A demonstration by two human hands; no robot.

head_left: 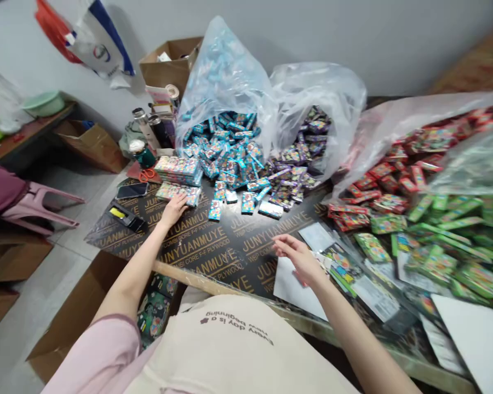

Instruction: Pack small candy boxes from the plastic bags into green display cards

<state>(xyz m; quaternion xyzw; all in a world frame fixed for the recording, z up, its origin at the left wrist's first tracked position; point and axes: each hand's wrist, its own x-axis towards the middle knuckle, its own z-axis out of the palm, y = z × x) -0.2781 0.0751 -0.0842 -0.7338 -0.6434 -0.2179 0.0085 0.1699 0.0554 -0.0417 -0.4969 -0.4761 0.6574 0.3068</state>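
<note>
The low patterned stack (170, 190) lay toward the left of the tabletop (238, 241), beneath the flattened fingers of the left hand (175, 210), a taller stack (177, 168) already squared up behind it. Loose blue boxes (230, 145) lay heaped, unstacked; the right hand (298, 256) hovered loosely spread, seemingly empty.

Just behind the smartphone (132, 190), to its right, lie orange-handled scissors (147, 174). Farther behind the smartphone stand a white-topped green jar (144, 156), a steel flask (148, 131), a black flask (160, 133) and an open cardboard box (164, 71). Well left of the smartphone is a pink plastic stool (29, 203); behind and left, a pale green basin (45, 104).
</note>
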